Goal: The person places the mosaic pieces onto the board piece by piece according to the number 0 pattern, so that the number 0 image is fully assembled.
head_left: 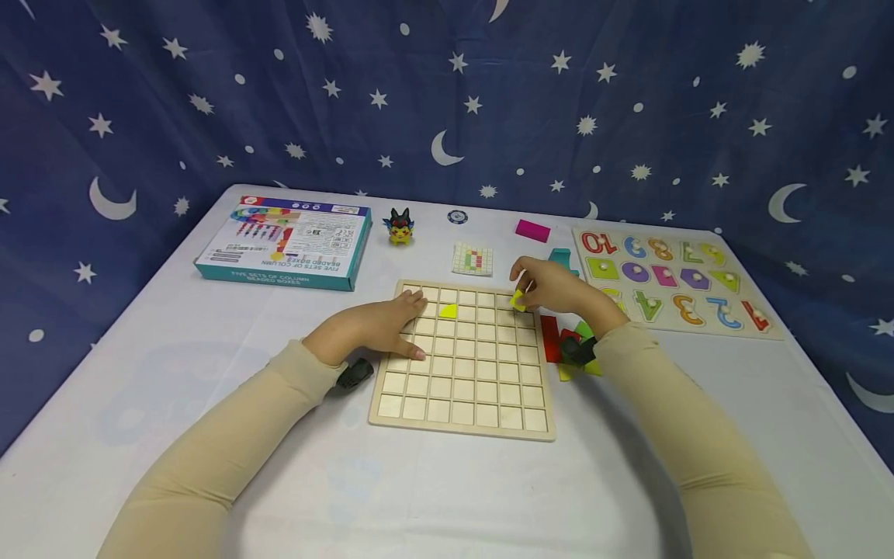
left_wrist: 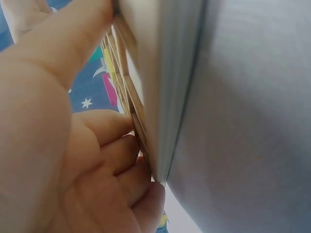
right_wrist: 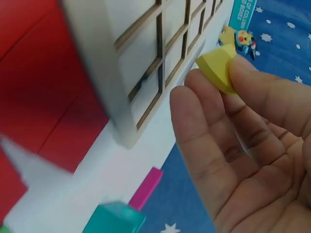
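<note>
i read "five sets of column beaded boxes" on the teal box (head_left: pixel 285 250). right hand (head_left: pixel 552 286) grip pinches a yellow piece (head_left: pixel 518 301) over the grid board (head_left: pixel 464 404); left hand (head_left: pixel 377 326) lies flat on it, fingers straight.

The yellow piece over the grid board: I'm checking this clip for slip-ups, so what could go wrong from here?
1. The right hand pinches the yellow piece only at the fingertips, so it might slip and fall onto the grid board.
2. The cells are small and close together, so the piece may land in the wrong cell.
3. The left hand rests on one side only, so the board's free side could shift.
</note>
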`<state>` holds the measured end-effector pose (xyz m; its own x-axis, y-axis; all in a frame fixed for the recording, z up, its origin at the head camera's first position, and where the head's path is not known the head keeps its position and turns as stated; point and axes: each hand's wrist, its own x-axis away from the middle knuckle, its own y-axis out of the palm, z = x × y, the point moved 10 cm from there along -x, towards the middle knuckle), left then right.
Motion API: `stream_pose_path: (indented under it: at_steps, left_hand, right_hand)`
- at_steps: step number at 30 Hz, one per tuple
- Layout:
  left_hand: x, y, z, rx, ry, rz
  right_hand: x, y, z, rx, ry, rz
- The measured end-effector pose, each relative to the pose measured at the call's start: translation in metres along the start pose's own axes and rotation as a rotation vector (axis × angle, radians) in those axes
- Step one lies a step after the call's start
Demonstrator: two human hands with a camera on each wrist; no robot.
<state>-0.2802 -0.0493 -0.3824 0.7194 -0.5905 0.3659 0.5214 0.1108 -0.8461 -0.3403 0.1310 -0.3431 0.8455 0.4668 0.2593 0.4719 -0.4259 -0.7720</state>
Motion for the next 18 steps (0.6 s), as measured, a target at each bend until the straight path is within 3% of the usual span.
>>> stream_pose_path:
  at_steps: [8, 18]
  left_hand:
    - [0.000, 0.000, -0.001, 0.000, -0.001, 0.003]
    - [0.002, -0.001, 0.001, 0.004, -0.004, 0.008]
  right_hand:
    - [-0.015, 0.015, -0.019, 0.004, -0.021, -0.045]
    - [-0.024, 0.028, -0.036, 0.086, -0.095, -0.053]
